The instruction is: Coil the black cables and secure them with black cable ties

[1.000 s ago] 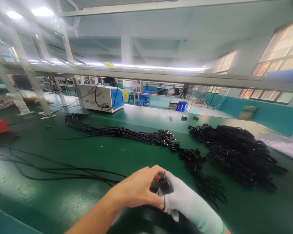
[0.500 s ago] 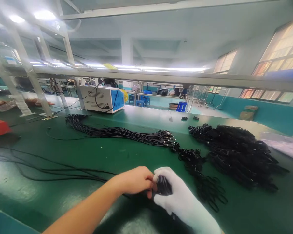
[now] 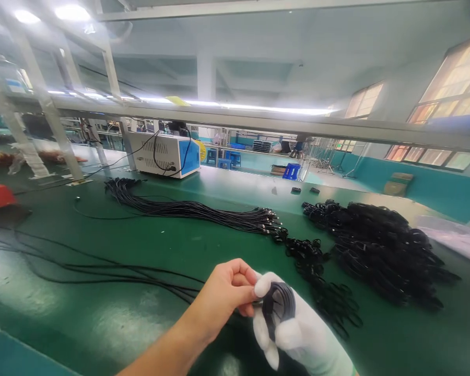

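- A small black coil [image 3: 279,305] of cable is held low in the middle of the view, above the near edge of the table [image 3: 172,250].
- The coil is clamped in the gloved right hand [image 3: 297,334]: thumb and fingers are curled round it, with its loops showing between them.
- The coil's left edge is pinched by the bare left hand [image 3: 223,292], whose fingertips are drawn together against the glove.
- Whether a loose end is trapped under the left fingers cannot be told.
- A large pile [image 3: 379,250] of wound black coils is seen to the right, and a trail of smaller loops [image 3: 321,284] runs from it toward the hands; much winding is judged done.
- A long bundle [image 3: 188,210] of straight cables is laid across the table further back, and loose strands [image 3: 102,269] are spread to the left; these are judged unwound, so plenty is left.
- A white and blue box [image 3: 164,155] is set at the far edge.
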{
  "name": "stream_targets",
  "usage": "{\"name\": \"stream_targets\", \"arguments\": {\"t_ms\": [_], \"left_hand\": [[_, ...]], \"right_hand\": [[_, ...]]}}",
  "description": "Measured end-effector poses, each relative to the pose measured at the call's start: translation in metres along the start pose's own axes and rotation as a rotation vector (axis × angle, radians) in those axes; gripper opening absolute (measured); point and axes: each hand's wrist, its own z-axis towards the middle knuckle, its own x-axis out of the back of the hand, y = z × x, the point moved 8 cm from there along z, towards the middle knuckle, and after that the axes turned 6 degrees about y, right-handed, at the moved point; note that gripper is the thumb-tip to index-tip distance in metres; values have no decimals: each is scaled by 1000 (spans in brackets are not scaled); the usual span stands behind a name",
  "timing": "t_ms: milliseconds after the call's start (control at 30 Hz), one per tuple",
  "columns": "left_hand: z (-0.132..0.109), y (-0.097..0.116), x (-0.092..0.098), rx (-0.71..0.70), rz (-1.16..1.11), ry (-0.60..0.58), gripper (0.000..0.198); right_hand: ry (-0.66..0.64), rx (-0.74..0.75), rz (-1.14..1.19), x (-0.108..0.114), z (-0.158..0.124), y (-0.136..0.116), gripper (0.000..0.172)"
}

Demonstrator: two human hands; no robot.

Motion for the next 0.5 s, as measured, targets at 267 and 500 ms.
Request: {"name": "stream_targets", "arguments": {"t_ms": [267,500], "left_hand": [[1,36,10,-261,271,172,20],[-10,55,-15,-295,639,-265,50]], "right_hand": [[65,44,-10,13,0,-8,62],[-89,-203,89,4,-2,15,64]]}}
